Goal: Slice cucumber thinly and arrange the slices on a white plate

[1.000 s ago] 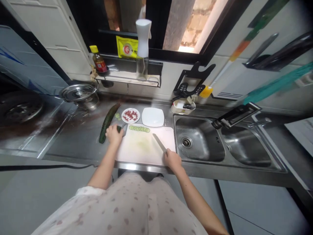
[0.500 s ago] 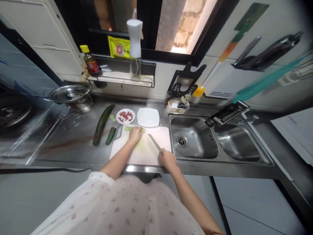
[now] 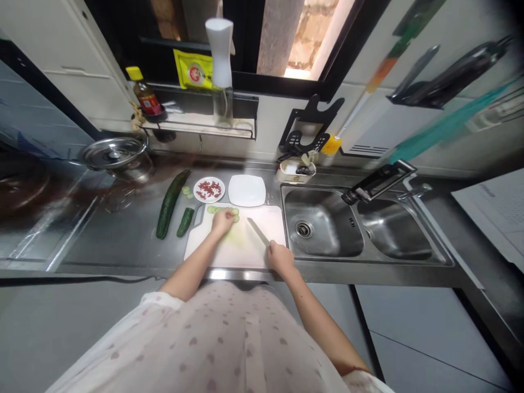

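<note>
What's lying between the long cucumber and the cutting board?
The head camera's view shows a short cucumber piece on the metal counter, between the long cucumber and the cutting board.

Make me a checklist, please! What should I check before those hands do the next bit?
1. Knife held by its handle in the right hand: ok.
2. Left hand apart from the knife: ok, there is a gap.
3. Row of cucumber slices on the cutting board: ok, though the left hand hides part of it.
4. Short cucumber piece on the cutting board: not ok, it lies on the counter.
5. Left fingers gripping a slice: cannot tell.
</note>
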`<state>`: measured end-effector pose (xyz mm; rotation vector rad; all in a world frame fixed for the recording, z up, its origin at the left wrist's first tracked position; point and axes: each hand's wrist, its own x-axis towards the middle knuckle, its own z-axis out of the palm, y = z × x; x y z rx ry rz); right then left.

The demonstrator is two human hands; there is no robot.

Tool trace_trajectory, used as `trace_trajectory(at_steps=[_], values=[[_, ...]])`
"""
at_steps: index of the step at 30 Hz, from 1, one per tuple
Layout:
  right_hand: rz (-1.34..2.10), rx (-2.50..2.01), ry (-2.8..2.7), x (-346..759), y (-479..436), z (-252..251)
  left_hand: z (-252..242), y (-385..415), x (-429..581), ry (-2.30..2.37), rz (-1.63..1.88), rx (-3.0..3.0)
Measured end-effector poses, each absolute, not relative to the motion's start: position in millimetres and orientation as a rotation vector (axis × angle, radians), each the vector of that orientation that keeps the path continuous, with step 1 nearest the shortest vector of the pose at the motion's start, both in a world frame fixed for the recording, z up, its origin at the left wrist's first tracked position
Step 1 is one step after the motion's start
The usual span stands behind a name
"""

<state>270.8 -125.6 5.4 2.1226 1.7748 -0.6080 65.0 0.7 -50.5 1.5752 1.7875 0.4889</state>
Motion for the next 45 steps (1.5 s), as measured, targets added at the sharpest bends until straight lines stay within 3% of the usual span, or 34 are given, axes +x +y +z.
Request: trace_trajectory(at_steps=[12, 45], values=[[-0.557, 2.067, 1.856, 266.5, -127.8, 16.3, -55.6, -37.2, 23.9, 1.896, 0.376, 1.600], [-0.556, 1.763, 2.036, 231.8, -133.0, 18.3, -63.0, -24.8, 18.9, 1.972, 0.376, 1.556]])
